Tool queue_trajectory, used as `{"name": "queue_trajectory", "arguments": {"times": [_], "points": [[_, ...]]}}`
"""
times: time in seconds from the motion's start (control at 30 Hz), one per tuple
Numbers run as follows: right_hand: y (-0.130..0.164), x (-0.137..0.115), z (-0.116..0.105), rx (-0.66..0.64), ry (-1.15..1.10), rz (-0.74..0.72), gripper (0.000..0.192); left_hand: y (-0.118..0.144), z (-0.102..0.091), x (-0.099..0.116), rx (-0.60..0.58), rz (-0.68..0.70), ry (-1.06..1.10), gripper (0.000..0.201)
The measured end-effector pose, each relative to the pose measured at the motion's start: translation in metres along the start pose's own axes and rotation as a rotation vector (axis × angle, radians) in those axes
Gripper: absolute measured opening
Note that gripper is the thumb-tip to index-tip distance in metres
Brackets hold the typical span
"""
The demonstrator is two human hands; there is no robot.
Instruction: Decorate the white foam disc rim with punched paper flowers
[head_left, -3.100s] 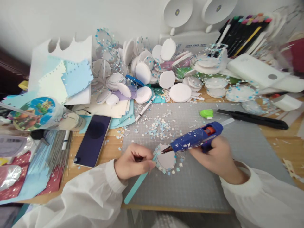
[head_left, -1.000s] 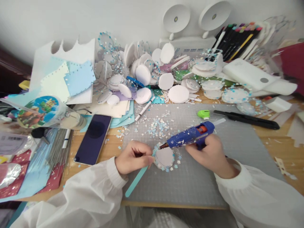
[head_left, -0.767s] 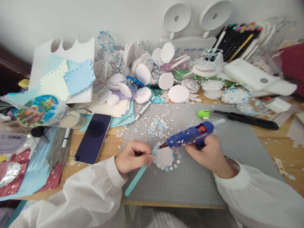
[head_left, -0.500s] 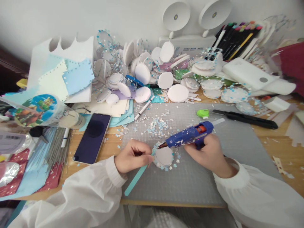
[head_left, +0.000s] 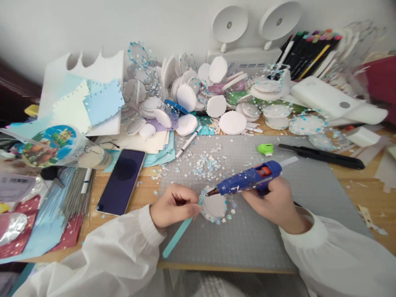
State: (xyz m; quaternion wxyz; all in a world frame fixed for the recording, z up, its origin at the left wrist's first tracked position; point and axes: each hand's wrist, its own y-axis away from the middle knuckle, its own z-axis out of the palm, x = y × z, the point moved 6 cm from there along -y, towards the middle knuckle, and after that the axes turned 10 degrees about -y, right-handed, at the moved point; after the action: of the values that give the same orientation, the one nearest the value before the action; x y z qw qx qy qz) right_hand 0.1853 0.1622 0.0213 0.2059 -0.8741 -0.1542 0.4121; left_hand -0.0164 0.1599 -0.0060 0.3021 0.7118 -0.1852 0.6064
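Note:
My left hand point(head_left: 176, 206) is closed, with thumb and forefinger pinching a flat turquoise stick point(head_left: 177, 239) with a rounded lower end. Its upper end passes my fingertips and reaches the left rim of a round white disc point(head_left: 215, 204). Small blue and white star-shaped pieces surround that disc, which lies on the grey cutting mat point(head_left: 241, 243). In my right hand point(head_left: 278, 202) is a blue hot glue gun point(head_left: 244, 180), its body dotted with white bits. The nozzle points left, at the disc's upper left rim by the stick's tip. Whether it touches cannot be seen.
Loose star confetti point(head_left: 207, 165) lies behind the disc. A black utility knife point(head_left: 324, 156) and a green cap-like piece point(head_left: 265, 149) are at the right. A phone point(head_left: 121, 181) and cup point(head_left: 52, 144) stand left. Many white discs point(head_left: 232, 122) crowd the back beneath a twin-headed lamp point(head_left: 230, 24).
The view has shifted slightly. The glue gun sits marginally further right in view, its nozzle still by the disc's rim. Both hands keep their hold.

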Motion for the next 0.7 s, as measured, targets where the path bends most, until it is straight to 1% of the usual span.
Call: {"name": "queue_trajectory", "arguments": {"times": [0.2, 0.37, 0.53, 0.7], "points": [[0.0, -0.001, -0.001, 0.014, 0.001, -0.003, 0.033, -0.001, 0.0, 0.0, -0.003, -0.005, -0.011, 0.038], [0.002, 0.002, 0.0, -0.019, -0.005, 0.006, 0.03, -0.001, 0.0, 0.002, -0.014, -0.009, -0.022, 0.038], [-0.001, 0.006, -0.01, 0.063, 0.022, 0.005, 0.032, -0.001, 0.0, 0.001, -0.022, -0.011, -0.013, 0.036], [-0.001, 0.015, -0.021, 0.113, 0.029, 0.107, 0.035, 0.0, -0.002, -0.005, -0.007, -0.024, 0.023, 0.032]]}}
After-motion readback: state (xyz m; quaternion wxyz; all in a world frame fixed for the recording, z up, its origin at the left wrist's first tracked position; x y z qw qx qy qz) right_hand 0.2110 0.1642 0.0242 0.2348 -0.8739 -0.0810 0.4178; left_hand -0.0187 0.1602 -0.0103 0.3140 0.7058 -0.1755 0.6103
